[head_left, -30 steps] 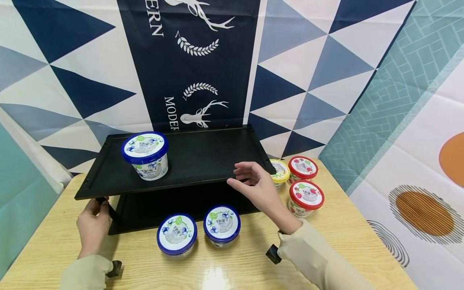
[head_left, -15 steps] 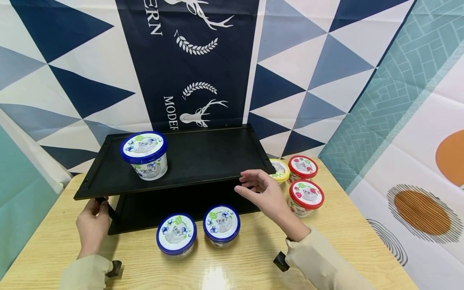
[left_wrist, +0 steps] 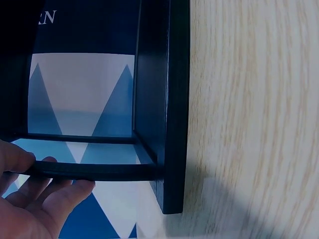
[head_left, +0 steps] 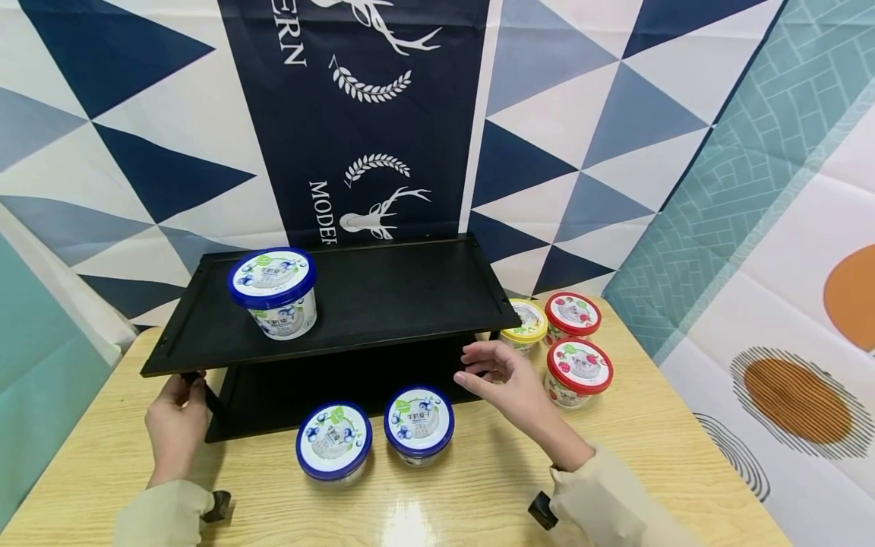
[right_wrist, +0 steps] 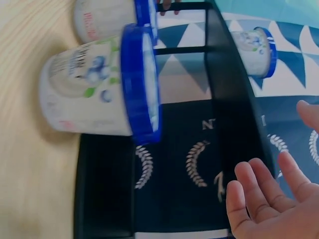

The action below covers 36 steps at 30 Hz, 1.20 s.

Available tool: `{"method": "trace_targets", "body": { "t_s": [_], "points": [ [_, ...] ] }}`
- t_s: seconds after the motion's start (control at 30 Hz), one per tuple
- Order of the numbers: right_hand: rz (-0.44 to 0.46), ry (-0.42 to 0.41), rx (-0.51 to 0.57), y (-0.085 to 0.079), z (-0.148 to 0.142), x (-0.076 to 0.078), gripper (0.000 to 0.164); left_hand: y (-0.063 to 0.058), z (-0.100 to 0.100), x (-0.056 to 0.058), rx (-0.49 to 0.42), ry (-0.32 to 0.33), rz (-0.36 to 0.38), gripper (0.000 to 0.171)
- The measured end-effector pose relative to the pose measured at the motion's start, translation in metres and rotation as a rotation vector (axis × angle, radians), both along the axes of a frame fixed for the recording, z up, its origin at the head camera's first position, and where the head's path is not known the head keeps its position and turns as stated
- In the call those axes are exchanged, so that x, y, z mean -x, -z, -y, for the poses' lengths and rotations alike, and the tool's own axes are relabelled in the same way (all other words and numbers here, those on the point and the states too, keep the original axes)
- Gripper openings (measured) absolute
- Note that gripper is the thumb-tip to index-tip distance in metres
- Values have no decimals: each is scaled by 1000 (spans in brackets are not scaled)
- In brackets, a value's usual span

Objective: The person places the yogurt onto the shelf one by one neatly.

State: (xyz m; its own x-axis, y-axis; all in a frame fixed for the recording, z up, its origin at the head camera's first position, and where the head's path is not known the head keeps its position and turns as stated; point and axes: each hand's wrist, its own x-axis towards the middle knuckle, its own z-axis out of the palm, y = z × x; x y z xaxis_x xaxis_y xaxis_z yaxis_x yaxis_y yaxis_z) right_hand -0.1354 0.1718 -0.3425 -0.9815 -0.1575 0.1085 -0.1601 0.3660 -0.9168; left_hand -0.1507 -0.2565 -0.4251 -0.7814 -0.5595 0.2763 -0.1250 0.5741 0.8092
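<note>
A black two-tier shelf [head_left: 403,292] stands on the table. My left hand [head_left: 176,422] grips its front left post [left_wrist: 104,172], with thumb and fingers around the bar in the left wrist view. My right hand [head_left: 509,384] is in front of the shelf's right end, fingers relaxed and slightly bent, holding nothing. On the top tier, toward the left, sits a blue-lidded tub [head_left: 283,319] with blueberry pictures. Two matching tubs stand before the lower tier, one at left [head_left: 333,442] and one at right [head_left: 418,424]; the right wrist view shows the nearer tub [right_wrist: 92,87] large.
To the right of the shelf, a yellow-lidded tub [head_left: 528,323] stands beside a red-lidded tub [head_left: 573,315], with another red-lidded tub [head_left: 578,368] nearer the front. A patterned cloth [head_left: 540,144] hangs behind the wooden table [head_left: 273,494].
My right hand has moved right and toward me, away from the shelf's top front edge, uncovering its front right post. My left hand stays on the front left post.
</note>
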Motion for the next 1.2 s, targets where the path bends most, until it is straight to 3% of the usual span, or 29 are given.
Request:
{"method": "trace_targets", "body": {
  "t_s": [0.37, 0.77, 1.2],
  "points": [
    [76, 6, 3, 33, -11, -3, 39, 1, 0, 0, -11, 15, 17, 27],
    [108, -112, 52, 62, -19, 0, 49, 1, -1, 0, 3, 2, 5, 25],
    [161, -223, 15, 86, -23, -1, 61, 1, 0, -2, -22, 20, 38, 28]
  ]
}}
